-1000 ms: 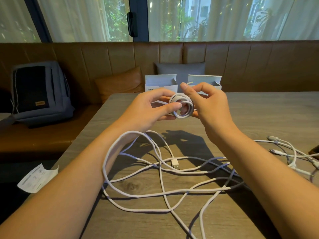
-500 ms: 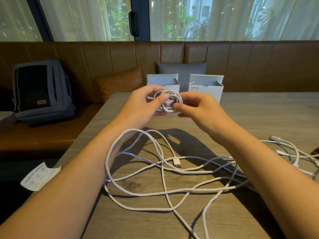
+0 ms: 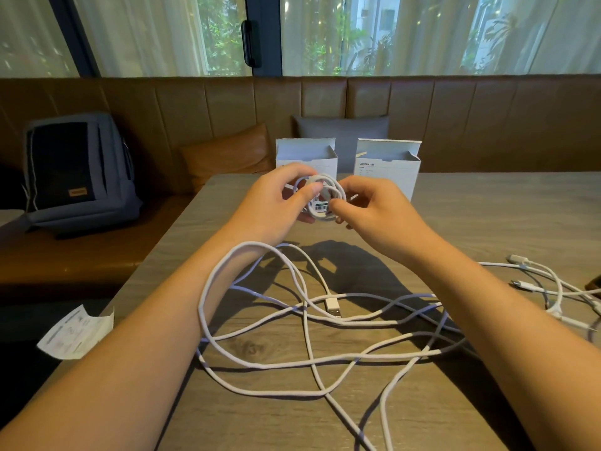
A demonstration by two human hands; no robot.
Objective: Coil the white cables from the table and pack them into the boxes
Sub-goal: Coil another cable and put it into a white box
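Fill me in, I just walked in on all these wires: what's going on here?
A person is packing white cables. Both hands, left hand and right hand, hold a small coiled cable above the wooden table, just in front of two open white boxes. Neither box visibly holds a cable yet. A long loose cable lies tangled on the table, with more cable ends off to the right.

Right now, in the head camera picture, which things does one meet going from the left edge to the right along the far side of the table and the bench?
Backpack → orange cushion → left box → right box.
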